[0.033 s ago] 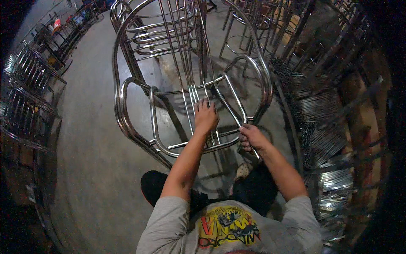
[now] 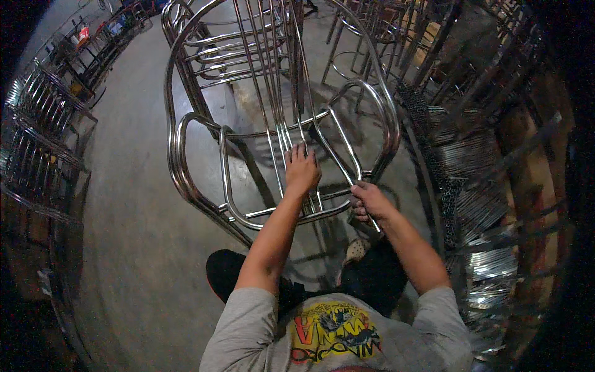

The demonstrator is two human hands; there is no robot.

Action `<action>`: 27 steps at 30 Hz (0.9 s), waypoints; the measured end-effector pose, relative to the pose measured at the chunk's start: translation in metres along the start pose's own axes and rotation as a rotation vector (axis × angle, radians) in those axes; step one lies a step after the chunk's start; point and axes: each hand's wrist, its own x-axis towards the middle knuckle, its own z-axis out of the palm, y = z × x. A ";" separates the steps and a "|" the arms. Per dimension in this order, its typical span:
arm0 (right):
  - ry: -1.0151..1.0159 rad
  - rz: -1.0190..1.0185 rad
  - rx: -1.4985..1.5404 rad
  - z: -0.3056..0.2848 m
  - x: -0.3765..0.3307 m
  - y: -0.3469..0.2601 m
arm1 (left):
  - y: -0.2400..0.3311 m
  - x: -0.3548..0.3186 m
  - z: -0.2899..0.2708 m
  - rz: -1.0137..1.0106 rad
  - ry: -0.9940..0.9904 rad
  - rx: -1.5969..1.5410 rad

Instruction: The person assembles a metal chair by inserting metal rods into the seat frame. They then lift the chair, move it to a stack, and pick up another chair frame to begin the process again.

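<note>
Both hands are on the chrome chair frame (image 2: pixel 279 124) that stands on the concrete floor (image 2: pixel 136 248) right in front of me: my left hand (image 2: pixel 302 170) lies spread over the bunch of thin back rods (image 2: pixel 279 80) where they meet the seat rail, fingers draped rather than clamped, and my right hand (image 2: pixel 367 201) is curled shut around the near end of a slim slanting rod (image 2: pixel 338 152) at the frame's front right corner. Bent steel tube like this should feel rigid and fairly heavy, and the polish looks slick (a sweaty palm would slide on it), so I judge the thick outer loop or the seat rail a safer hold than the thin rods, which could spring or bend. Behind the frame, more tube chair frames (image 2: pixel 204 43) stand close. To its right, stacked metal parts (image 2: pixel 477 204) crowd in just beside it, leaving little room to swing it that way. Well to its left, a row of stacked frames (image 2: pixel 37 130) lines the floor's edge. My black shoe (image 2: pixel 226 273) sits just below the frame.
</note>
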 end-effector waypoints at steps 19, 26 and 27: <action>0.061 -0.169 -0.109 -0.002 0.050 0.010 | -0.001 0.008 0.003 0.031 0.084 -0.034; 0.052 -0.202 0.063 0.011 0.054 0.022 | -0.002 0.007 0.003 0.033 0.085 -0.062; 0.064 -0.195 0.029 0.012 0.051 0.020 | -0.001 0.007 0.003 0.034 0.107 -0.059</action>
